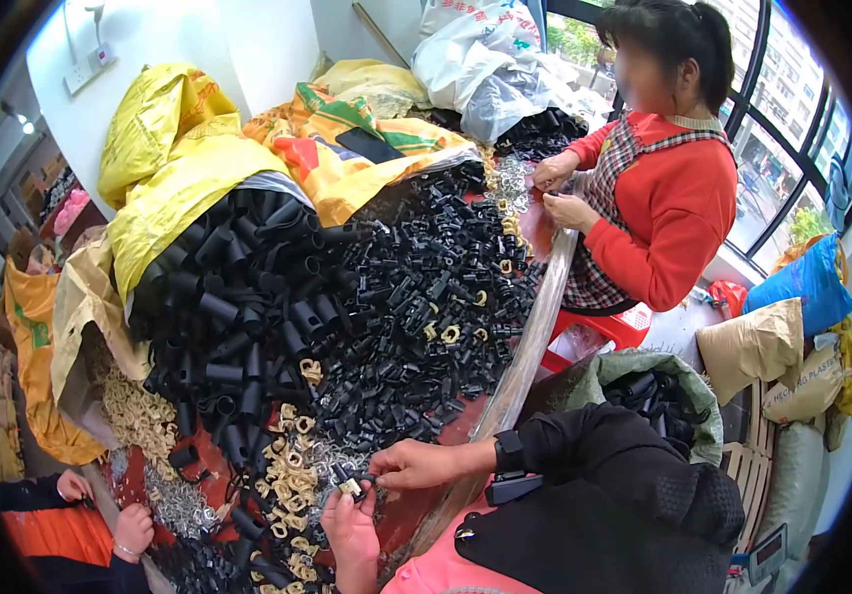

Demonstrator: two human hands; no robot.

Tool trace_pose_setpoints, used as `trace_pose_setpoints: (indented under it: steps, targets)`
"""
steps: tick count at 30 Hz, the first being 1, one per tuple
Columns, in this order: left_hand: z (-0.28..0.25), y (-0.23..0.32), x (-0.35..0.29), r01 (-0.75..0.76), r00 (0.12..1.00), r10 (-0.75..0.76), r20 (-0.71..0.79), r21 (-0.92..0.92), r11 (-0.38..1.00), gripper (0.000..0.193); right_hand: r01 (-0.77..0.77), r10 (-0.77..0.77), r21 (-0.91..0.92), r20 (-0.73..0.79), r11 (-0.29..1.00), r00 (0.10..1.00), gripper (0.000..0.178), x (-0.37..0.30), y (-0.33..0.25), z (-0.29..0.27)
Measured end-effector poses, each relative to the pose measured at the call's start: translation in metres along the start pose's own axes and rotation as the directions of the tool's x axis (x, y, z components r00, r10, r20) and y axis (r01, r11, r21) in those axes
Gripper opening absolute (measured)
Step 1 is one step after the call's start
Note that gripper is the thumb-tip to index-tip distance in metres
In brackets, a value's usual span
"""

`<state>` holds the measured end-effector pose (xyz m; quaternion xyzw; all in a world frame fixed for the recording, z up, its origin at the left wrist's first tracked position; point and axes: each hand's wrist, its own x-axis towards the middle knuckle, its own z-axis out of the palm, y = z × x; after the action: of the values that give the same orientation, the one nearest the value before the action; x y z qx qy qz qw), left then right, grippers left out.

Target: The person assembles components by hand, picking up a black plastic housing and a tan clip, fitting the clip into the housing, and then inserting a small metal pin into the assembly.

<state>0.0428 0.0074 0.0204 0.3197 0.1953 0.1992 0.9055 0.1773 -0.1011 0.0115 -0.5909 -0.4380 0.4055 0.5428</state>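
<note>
Close to the near edge of the red table, my left hand (351, 532) has its fingers closed around a small black plastic part with a cream ring (350, 487) on it. My right hand (416, 463) meets it from the right, thumb and forefinger pinched at the part's black end. Just beyond lie silver metal pieces (319, 467) and cream plastic rings (285, 492). A large heap of black tubes (238, 337) rises behind them, beside a spread of small black clip-like parts (416, 297).
Yellow sacks (193, 158) stand behind the tubes; a dark phone (368, 145) lies on an orange one. A person in red (668, 218) works at the far right, another person's hands (132, 530) at lower left. A green sack (688, 381) of black parts stands right.
</note>
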Motion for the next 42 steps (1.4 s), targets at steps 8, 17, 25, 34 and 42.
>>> trace_pose_setpoints:
  steps: [8, 17, 25, 34, 42]
  targets:
    - [-0.005, 0.001, 0.006, 0.029, 0.999, -0.027, -0.02, 0.099, 0.995, 0.019, 0.295, -0.343, -0.65, 0.056, 0.701, 0.938, 0.011, -0.003, -0.01, -0.002]
    - [0.004, 0.001, 0.003, -0.02, 0.998, 0.029, -0.051, 0.174, 0.985, 0.019, 0.313, -0.323, -0.787, 0.154, 0.531, 0.934, 0.017, -0.001, -0.012, -0.003]
    - [0.005, -0.002, 0.001, -0.074, 0.995, 0.09, -0.033, 0.328, 0.942, 0.021, 0.133, -0.166, -0.547, -0.011, 0.827, 0.986, 0.013, -0.001, -0.007, 0.0]
    - [0.0, 0.003, 0.005, -0.001, 0.998, 0.023, -0.064, 0.319, 0.948, 0.021, 0.199, -0.194, -0.612, 0.075, 0.765, 0.978, 0.014, 0.0, -0.005, -0.004]
    - [-0.005, 0.008, 0.012, 0.104, 0.993, -0.091, -0.075, 0.186, 0.977, 0.023, 0.406, -0.413, -0.787, 0.213, 0.464, 0.886, 0.021, 0.004, 0.004, -0.001]
